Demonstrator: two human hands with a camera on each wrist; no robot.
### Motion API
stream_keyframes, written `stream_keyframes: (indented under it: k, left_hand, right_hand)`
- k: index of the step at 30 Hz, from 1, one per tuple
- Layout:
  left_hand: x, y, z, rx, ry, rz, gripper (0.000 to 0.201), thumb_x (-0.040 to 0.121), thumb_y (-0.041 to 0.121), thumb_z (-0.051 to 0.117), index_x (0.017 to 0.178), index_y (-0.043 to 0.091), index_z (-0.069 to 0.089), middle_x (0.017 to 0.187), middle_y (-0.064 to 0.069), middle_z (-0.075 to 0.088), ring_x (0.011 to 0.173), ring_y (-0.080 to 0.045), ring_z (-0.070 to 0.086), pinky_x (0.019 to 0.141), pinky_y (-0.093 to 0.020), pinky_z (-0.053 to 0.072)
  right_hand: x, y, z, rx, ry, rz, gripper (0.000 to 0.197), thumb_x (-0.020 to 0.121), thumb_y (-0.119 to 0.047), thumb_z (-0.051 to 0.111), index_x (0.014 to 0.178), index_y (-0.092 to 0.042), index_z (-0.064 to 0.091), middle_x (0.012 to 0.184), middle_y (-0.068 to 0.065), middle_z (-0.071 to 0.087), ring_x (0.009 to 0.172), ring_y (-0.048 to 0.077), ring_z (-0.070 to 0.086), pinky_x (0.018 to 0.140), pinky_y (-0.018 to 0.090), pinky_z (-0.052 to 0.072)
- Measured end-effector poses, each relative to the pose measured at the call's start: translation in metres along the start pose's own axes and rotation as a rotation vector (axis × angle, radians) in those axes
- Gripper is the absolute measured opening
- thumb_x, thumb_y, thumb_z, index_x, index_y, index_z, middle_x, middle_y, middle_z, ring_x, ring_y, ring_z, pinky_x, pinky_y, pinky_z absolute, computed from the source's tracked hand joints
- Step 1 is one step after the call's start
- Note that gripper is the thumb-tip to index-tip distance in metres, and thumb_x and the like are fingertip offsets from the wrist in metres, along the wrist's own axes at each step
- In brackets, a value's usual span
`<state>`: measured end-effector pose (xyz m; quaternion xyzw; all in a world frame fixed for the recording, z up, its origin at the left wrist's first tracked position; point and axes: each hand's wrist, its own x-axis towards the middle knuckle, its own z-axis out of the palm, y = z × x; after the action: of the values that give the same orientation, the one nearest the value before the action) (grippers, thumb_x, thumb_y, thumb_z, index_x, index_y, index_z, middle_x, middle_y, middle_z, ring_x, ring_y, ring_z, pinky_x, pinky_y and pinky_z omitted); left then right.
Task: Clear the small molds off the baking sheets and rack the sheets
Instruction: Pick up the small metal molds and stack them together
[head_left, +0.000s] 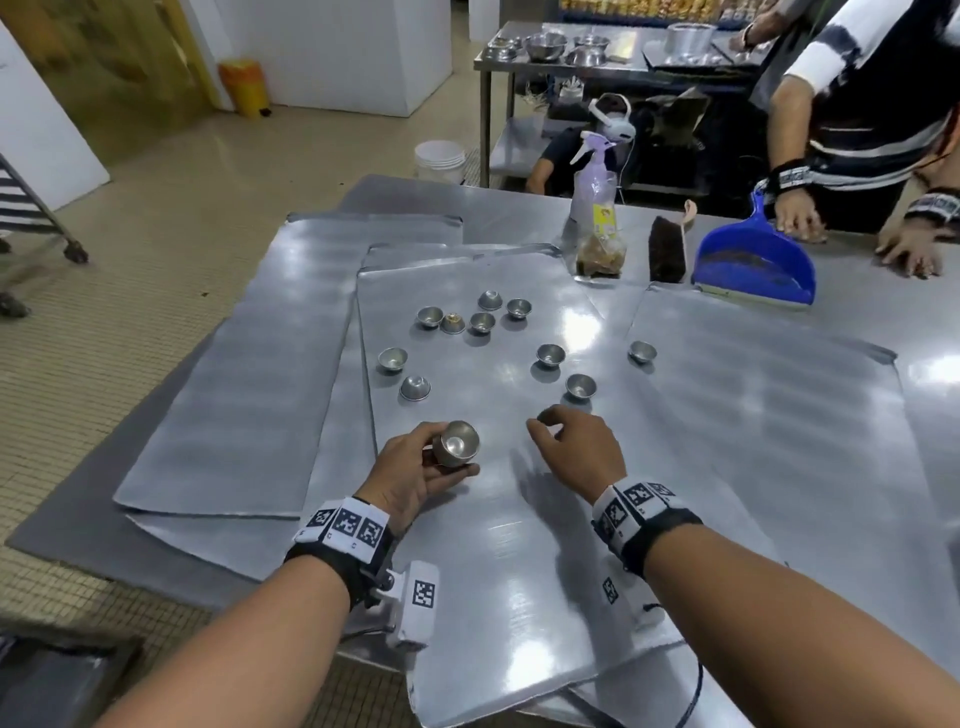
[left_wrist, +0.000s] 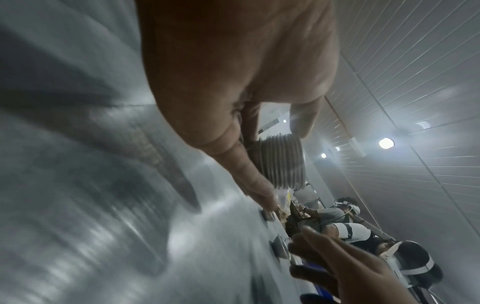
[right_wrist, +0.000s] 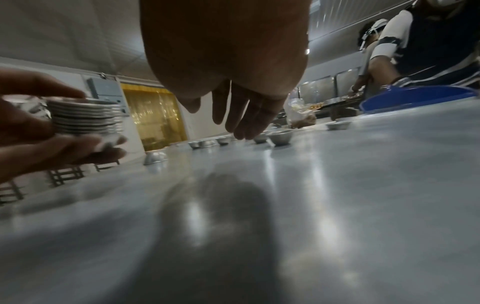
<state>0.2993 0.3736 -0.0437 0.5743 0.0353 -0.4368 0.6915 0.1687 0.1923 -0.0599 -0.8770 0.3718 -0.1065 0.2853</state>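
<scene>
Above the baking sheet (head_left: 493, 545), left hand (head_left: 410, 475) fingers grip a stack of molds (head_left: 456, 443); right hand (head_left: 576, 447) fingers hang loose at 3 o'clock, empty.

Overhead glare on steel — blurred, dim wrist views

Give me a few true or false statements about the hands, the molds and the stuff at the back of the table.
1. The left hand holds a stack of molds. True.
2. The right hand grips a mold. False: it holds nothing, fingers loosely bent over the sheet.
3. Loose molds lie on the sheet. True.
4. The dustpan is red. False: it is blue.
5. A brush lies beside the dustpan. True.
</scene>
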Motion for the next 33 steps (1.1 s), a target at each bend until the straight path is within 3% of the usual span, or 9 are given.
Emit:
stream_keyframes:
  k: [6, 12, 15, 18, 22, 25, 31, 33]
  left_hand:
    - [0.006, -0.01, 0.031, -0.026, 0.047, -0.02, 0.023, 0.093, 0.017, 0.062, 0.099, -0.004, 0.068, 0.09, -0.026, 0.072, 0.086, -0.047, 0.071, 0.081, -0.043, 0.061]
    - [0.012, -0.02, 0.052, -0.041, 0.113, -0.035, 0.022, 0.092, 0.017, 0.062, 0.099, -0.002, 0.069, 0.09, -0.025, 0.073, 0.084, -0.045, 0.073, 0.083, -0.043, 0.059]
    - [0.014, -0.025, 0.058, -0.032, 0.124, -0.045, 0.022, 0.092, 0.019, 0.062, 0.1, 0.0, 0.069, 0.091, -0.024, 0.073, 0.086, -0.044, 0.073, 0.085, -0.043, 0.06]
    - [0.017, -0.028, 0.061, -0.03, 0.123, -0.056, 0.022, 0.092, 0.021, 0.062, 0.101, 0.002, 0.07, 0.095, -0.024, 0.073, 0.086, -0.042, 0.074, 0.078, -0.04, 0.062]
    - [0.023, -0.034, 0.061, -0.007, 0.116, -0.055, 0.026, 0.092, 0.024, 0.061, 0.106, 0.003, 0.069, 0.097, -0.022, 0.074, 0.091, -0.042, 0.074, 0.097, -0.048, 0.055]
    - [0.027, -0.036, 0.064, 0.01, 0.11, -0.061, 0.026, 0.093, 0.025, 0.06, 0.106, 0.004, 0.069, 0.098, -0.022, 0.074, 0.092, -0.042, 0.074, 0.1, -0.048, 0.052]
    - [0.029, -0.036, 0.065, 0.017, 0.074, -0.066, 0.031, 0.092, 0.026, 0.061, 0.112, 0.003, 0.068, 0.099, -0.022, 0.074, 0.091, -0.041, 0.074, 0.093, -0.044, 0.055]
    - [0.028, -0.034, 0.065, 0.008, 0.072, -0.066, 0.033, 0.092, 0.025, 0.062, 0.113, 0.001, 0.067, 0.101, -0.022, 0.074, 0.091, -0.041, 0.074, 0.08, -0.038, 0.06]
  right_hand:
    - [0.049, 0.052, -0.038, -0.092, -0.036, 0.08, 0.041, 0.089, -0.05, 0.051, 0.117, -0.023, 0.066, 0.113, 0.006, 0.067, 0.104, 0.031, 0.063, 0.084, 0.038, 0.05]
    - [0.092, 0.059, -0.047, -0.177, -0.206, 0.012, 0.063, 0.094, -0.046, 0.056, 0.147, -0.017, 0.041, 0.15, 0.009, 0.043, 0.131, 0.03, 0.049, 0.101, 0.039, 0.041]
    - [0.102, 0.058, -0.042, -0.192, -0.274, -0.028, 0.056, 0.095, -0.037, 0.057, 0.144, -0.015, 0.042, 0.148, 0.01, 0.045, 0.128, 0.031, 0.051, 0.098, 0.039, 0.042]
    - [0.106, 0.061, -0.036, -0.213, -0.291, -0.058, 0.049, 0.094, -0.034, 0.058, 0.139, -0.017, 0.048, 0.139, 0.01, 0.054, 0.12, 0.031, 0.057, 0.096, 0.039, 0.047]
    - [0.107, 0.063, -0.032, -0.254, -0.287, -0.042, 0.045, 0.094, -0.037, 0.057, 0.133, -0.016, 0.055, 0.13, 0.011, 0.057, 0.116, 0.031, 0.058, 0.09, 0.039, 0.047]
    - [0.105, 0.066, -0.032, -0.272, -0.298, -0.032, 0.044, 0.094, -0.039, 0.055, 0.132, -0.016, 0.056, 0.128, 0.011, 0.055, 0.115, 0.031, 0.056, 0.09, 0.038, 0.046]
    - [0.082, 0.073, -0.029, -0.247, -0.259, 0.019, 0.04, 0.089, -0.039, 0.059, 0.124, -0.021, 0.055, 0.119, 0.007, 0.057, 0.111, 0.029, 0.053, 0.084, 0.038, 0.046]
    - [0.071, 0.072, -0.028, -0.216, -0.229, 0.055, 0.039, 0.089, -0.041, 0.058, 0.123, -0.02, 0.056, 0.119, 0.007, 0.058, 0.112, 0.029, 0.053, 0.083, 0.038, 0.045]
